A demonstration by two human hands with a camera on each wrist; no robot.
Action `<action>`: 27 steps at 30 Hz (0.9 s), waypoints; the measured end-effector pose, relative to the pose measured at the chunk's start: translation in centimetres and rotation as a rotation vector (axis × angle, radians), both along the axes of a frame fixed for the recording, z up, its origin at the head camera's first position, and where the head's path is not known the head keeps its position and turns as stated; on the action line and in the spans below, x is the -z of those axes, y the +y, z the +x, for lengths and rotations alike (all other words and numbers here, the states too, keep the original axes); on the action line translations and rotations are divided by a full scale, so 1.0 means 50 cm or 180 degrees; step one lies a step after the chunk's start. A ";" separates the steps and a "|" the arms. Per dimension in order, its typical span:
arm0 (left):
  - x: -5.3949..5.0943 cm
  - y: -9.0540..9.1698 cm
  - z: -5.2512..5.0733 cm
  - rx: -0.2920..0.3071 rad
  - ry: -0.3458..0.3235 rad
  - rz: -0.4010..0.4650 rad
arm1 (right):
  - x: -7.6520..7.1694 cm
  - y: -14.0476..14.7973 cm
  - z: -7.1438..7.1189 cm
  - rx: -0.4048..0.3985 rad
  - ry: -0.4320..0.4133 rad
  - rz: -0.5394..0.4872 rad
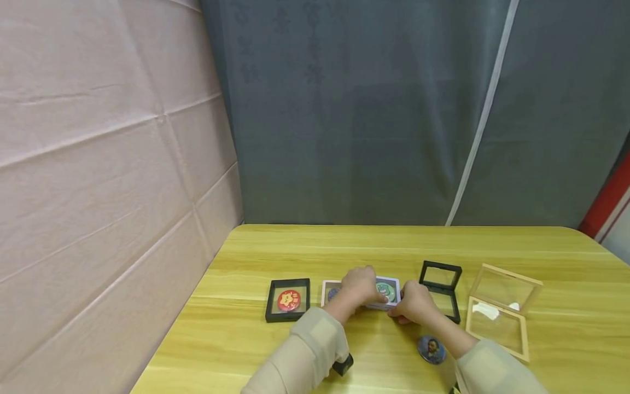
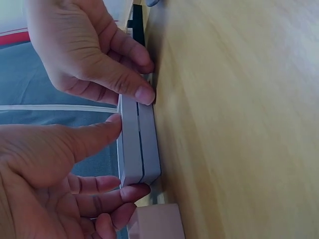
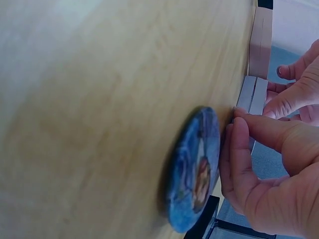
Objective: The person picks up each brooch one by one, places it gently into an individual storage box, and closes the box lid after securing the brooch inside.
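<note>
A pale lavender display frame (image 1: 383,308) with a green round badge (image 1: 385,290) inside lies closed on the table. My left hand (image 1: 360,287) holds its left end, the thumb on its top face and fingers at its side, as the left wrist view shows. At the near right corner, my right hand (image 1: 417,304) pinches the frame's edge; both hands touch the same frame (image 2: 138,142). A thin seam runs along its side. Close to my right forearm lies a loose blue badge with a portrait (image 1: 432,349), seen large in the right wrist view.
Left of my hands are a pinkish frame (image 2: 158,222), partly hidden, and a black frame (image 1: 268,306) holding a red star badge (image 1: 289,300). To the right stand an opened black frame (image 1: 458,306) and an opened tan frame (image 1: 524,336). A small black object (image 1: 343,365) lies by my left sleeve.
</note>
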State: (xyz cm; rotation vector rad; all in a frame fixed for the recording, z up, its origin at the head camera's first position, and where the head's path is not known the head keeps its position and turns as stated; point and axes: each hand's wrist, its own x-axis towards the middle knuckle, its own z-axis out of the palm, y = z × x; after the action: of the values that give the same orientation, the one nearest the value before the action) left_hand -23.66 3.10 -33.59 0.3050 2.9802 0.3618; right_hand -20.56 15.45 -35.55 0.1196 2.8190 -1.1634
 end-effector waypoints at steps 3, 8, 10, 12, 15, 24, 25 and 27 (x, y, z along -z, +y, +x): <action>-0.001 0.005 0.001 0.0014 0.0024 -0.0081 | 0.000 0.001 0.000 0.0005 0.0016 -0.0018; -0.004 0.009 0.003 0.0021 0.0075 -0.0141 | -0.001 0.002 0.000 -0.0004 0.0010 -0.0044; -0.005 0.009 0.004 0.0009 0.0085 -0.0157 | -0.001 0.001 0.001 -0.0016 -0.0007 -0.0052; -0.005 0.008 0.006 0.0004 0.0097 -0.0186 | -0.002 0.000 0.001 -0.0017 -0.0027 -0.0068; -0.005 0.007 0.007 0.0030 0.0111 -0.0239 | -0.002 -0.003 0.003 0.0005 -0.0055 -0.0076; 0.000 0.008 0.006 0.0130 0.0130 -0.0321 | 0.000 -0.002 0.005 -0.0013 -0.0136 -0.0133; 0.001 0.008 0.006 0.0144 0.0132 -0.0303 | 0.000 -0.001 0.004 -0.0007 -0.0137 -0.0127; 0.000 0.008 0.005 0.0137 0.0120 -0.0278 | -0.002 0.001 0.004 -0.0022 -0.0119 -0.0118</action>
State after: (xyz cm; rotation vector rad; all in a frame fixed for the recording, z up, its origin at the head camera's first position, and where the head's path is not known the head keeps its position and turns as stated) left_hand -23.40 3.50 -33.61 0.3699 3.0102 0.2228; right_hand -20.35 15.50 -35.43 0.1275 2.7617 -1.1984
